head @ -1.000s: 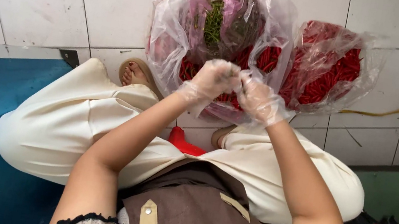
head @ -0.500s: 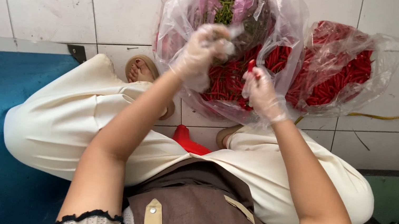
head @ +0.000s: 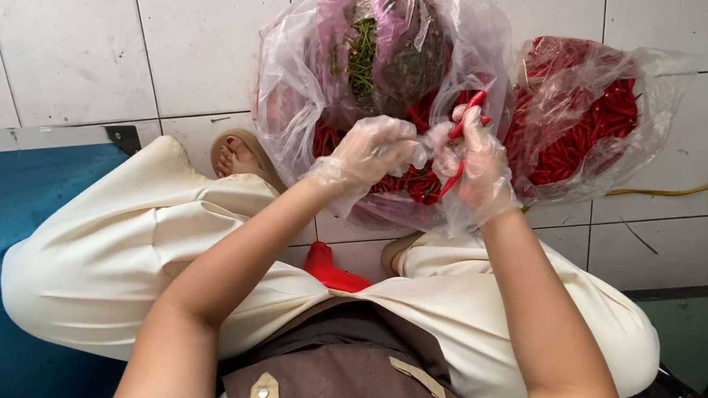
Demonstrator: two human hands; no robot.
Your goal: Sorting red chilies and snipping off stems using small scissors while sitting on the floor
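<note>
Seen from above, head view: a seated person works over two clear plastic bags on a white tiled floor.
Left hand: gloved, fingers closed, pinching the stem end of a red chili.
Right hand: gloved, fingers gripping that chili upright, so the stem can be plucked.
Near bag: open between the knees, holding chilies and green stems.
Far bag: just beside it, red chilies only.
Count: two bags, two gloves, one chili held.
</note>
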